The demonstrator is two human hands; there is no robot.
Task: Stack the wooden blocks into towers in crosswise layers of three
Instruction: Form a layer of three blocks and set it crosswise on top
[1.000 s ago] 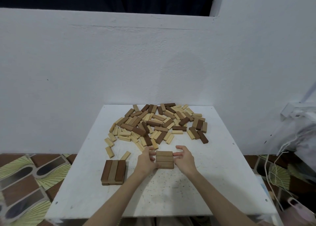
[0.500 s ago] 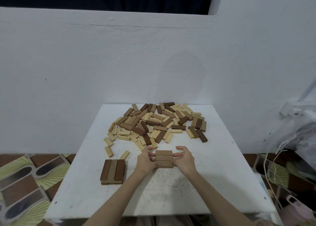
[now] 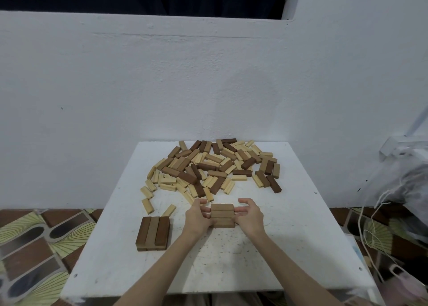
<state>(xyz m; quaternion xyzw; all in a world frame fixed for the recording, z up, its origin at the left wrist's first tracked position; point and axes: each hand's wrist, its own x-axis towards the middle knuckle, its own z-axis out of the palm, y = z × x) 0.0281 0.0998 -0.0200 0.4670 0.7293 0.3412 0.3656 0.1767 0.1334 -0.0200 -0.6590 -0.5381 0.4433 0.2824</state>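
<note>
Here both hands' fingers point(image 3: 205, 209) pinch the unmarked three-block layer point(image 3: 222, 215) endwise.

2 bare forearms enter from the bottom edge of the head view, each ending in a bare hand. The left hand point(image 3: 196, 220) and the right hand point(image 3: 251, 218) wear no gloves, rings, watches or bracelets that can be seen. No sleeves show on either forearm up to the frame edge. The fingers are slim, with short nails; finer detail is too small to tell. At the bottom edge, between the forearms, a strip of dull brownish cloth shows, probably clothing, though blurred.
</note>
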